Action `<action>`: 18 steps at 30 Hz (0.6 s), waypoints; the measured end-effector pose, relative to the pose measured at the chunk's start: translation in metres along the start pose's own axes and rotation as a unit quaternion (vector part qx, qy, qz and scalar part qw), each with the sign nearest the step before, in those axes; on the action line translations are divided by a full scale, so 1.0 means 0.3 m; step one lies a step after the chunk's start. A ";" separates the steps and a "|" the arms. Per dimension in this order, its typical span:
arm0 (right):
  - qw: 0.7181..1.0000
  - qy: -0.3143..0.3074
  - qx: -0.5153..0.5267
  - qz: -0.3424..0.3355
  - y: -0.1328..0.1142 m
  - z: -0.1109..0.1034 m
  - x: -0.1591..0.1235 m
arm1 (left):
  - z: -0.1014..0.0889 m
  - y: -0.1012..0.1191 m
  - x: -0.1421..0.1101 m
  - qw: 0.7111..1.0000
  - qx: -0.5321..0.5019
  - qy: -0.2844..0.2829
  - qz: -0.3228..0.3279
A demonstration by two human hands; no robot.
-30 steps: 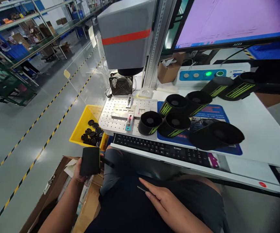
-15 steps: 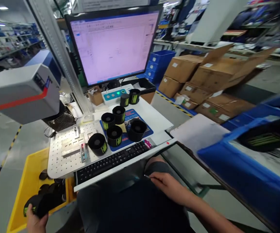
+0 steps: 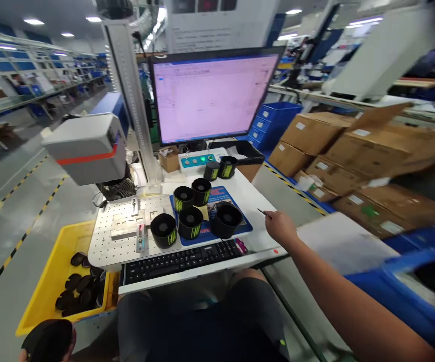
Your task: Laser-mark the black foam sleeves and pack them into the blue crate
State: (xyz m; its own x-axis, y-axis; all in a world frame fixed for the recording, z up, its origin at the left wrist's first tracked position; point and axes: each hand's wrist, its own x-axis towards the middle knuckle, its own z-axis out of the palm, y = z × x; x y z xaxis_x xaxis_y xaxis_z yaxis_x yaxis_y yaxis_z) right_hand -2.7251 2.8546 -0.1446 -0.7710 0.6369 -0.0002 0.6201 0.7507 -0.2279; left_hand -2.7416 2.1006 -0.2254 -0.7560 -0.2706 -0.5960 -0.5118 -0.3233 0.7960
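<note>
At the lower left edge, my left hand (image 3: 73, 343) is closed around a black round cup-like part (image 3: 47, 338), and most of the fingers are hidden behind it. My right hand (image 3: 280, 229) hovers over the right side of the white worktable (image 3: 253, 193), pinching a thin, dark, pointed tool (image 3: 261, 212) whose kind I cannot make out. Left of it, a wide black cup (image 3: 227, 221) sits on a blue mat (image 3: 245, 226). Several similar cups with yellow-green marks, among them a front one (image 3: 163, 231), stand around the mat.
A keyboard (image 3: 187, 257) lies on the front tray. Behind the cups are a monitor (image 3: 217, 98) and a button box (image 3: 202, 160). A grey machine head (image 3: 85, 146) overhangs a perforated plate (image 3: 104, 239). A yellow bin (image 3: 47, 281) holds black parts; cardboard boxes (image 3: 311, 133) stand right.
My right hand has risen from my lap to above the table's right side with the thin tool. My left hand has moved down with the black cup. The view has tilted up and turned left.
</note>
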 end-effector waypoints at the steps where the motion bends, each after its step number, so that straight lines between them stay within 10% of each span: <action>1: 1.000 0.002 -0.018 -0.013 -0.004 0.008 0.033 | -0.004 -0.011 -0.062 0.999 -0.043 0.018 -0.015; 10: 0.985 0.015 -0.077 -0.155 -0.051 0.053 0.147 | 0.095 0.046 -0.414 0.986 -0.159 -0.008 -0.059; 15: 0.989 0.028 -0.037 -0.137 -0.052 0.052 0.141 | 0.228 0.177 -0.418 0.999 0.032 -0.001 0.034; 18: 0.993 0.057 0.001 -0.105 -0.050 0.011 0.107 | 0.353 0.278 -0.416 0.957 0.233 -0.033 0.167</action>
State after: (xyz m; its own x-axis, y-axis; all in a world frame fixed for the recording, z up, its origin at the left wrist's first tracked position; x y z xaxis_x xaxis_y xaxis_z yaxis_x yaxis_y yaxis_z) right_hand -2.7596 2.8633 -0.1444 -0.8616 0.4825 0.1580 0.4474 0.8687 -0.2127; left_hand -2.7331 2.2034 -0.0733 -0.9257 -0.2246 -0.3045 -0.3519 0.2157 0.9108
